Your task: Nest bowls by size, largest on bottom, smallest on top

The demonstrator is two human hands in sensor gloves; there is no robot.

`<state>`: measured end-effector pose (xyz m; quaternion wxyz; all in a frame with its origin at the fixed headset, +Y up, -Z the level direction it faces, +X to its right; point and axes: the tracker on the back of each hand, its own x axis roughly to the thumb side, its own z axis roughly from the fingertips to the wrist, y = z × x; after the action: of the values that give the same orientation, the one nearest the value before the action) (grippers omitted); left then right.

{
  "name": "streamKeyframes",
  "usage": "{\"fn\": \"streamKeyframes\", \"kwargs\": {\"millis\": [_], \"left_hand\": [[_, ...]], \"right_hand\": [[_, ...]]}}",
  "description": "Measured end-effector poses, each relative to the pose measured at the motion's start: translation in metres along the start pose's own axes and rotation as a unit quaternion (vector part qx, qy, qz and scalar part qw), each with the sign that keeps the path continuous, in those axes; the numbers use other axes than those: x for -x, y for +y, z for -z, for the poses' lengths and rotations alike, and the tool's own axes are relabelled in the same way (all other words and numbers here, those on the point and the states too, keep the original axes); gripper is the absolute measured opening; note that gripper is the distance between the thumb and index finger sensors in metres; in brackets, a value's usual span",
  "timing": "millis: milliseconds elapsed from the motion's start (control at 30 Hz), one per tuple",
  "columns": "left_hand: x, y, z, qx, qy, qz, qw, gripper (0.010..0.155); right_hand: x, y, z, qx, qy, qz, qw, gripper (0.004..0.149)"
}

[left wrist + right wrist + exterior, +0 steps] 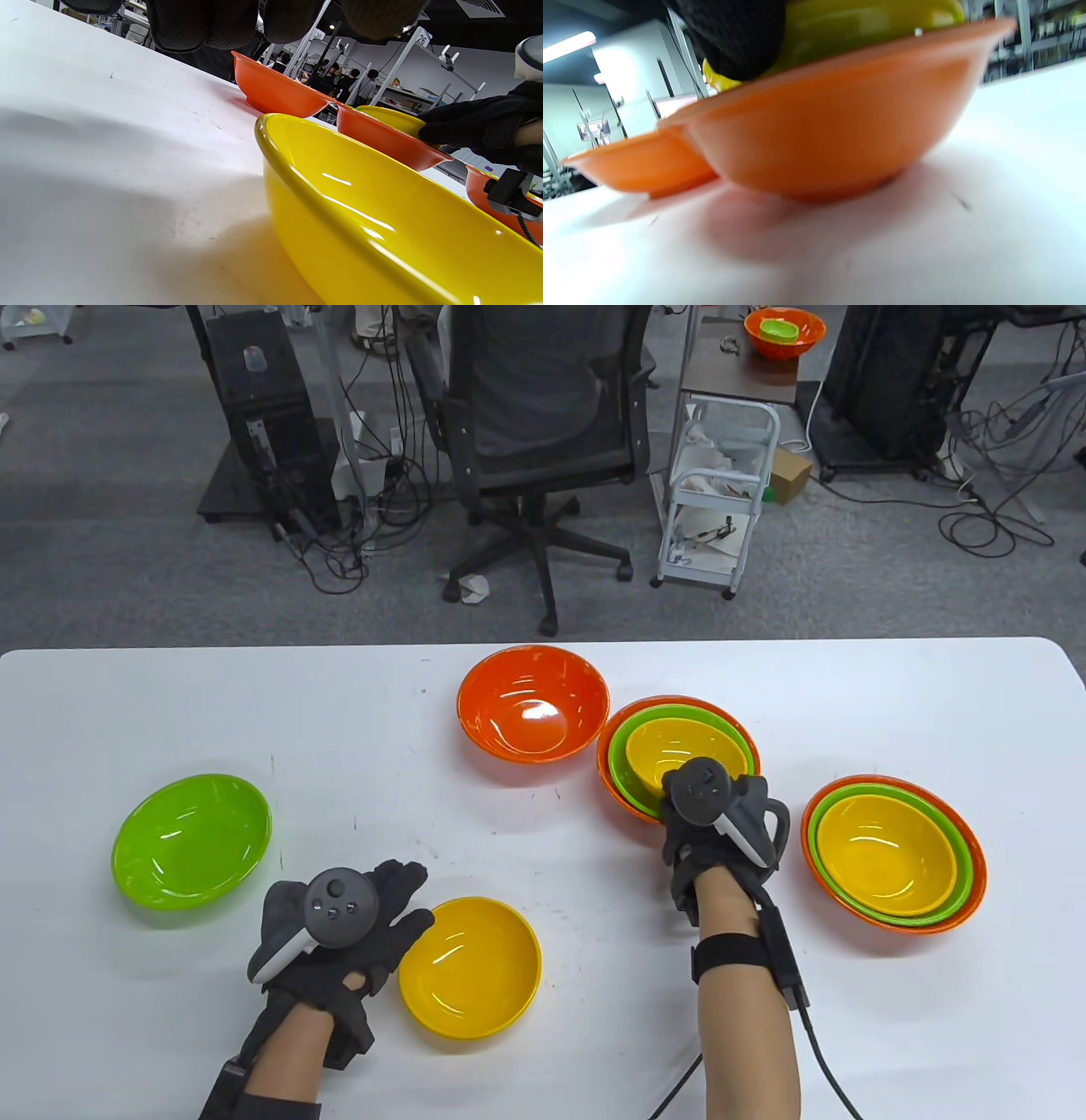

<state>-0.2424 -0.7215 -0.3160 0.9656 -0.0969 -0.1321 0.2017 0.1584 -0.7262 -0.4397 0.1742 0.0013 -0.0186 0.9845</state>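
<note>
On the white table [848, 695] sit a lone orange bowl [533, 715], two nested stacks of orange, green and yellow, the middle stack [618, 789] and the right stack [893, 854], a lone green bowl [192, 841] at far left and a lone yellow bowl [469, 967] near the front. The right hand [721, 823] grips the near rim of the middle stack. The left hand [339, 933] hovers with fingers spread loosely just beside the lone yellow bowl, holding nothing.
</note>
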Motion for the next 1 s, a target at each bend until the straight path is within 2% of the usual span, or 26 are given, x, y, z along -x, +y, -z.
{"fn": "streamKeyframes", "kwargs": {"millis": [167,467,667,833,1000], "left_hand": [[0.0,0.0,0.0,-0.001,0.0,-0.001,1.0,0.068],[0.001,0.001,0.0,-0.002,-0.001,-0.001,1.0,0.067],[0.0,0.001,0.0,-0.003,-0.002,0.001,1.0,0.068],[0.0,0.0,0.0,-0.002,-0.002,0.003,1.0,0.068],[0.0,0.0,-0.001,-0.001,0.0,0.005,1.0,0.068]], "right_hand": [[0.006,0.004,-0.003,-0.007,0.008,0.05,0.999,0.052],[0.007,-0.011,-0.02,0.006,-0.024,0.044,0.999,0.055],[0.007,-0.024,-0.051,0.003,-0.07,0.024,0.997,0.058],[0.01,-0.025,-0.083,-0.022,-0.107,0.006,0.994,0.061],[0.01,-0.022,-0.105,-0.031,-0.137,0.001,0.99,0.062]]}}
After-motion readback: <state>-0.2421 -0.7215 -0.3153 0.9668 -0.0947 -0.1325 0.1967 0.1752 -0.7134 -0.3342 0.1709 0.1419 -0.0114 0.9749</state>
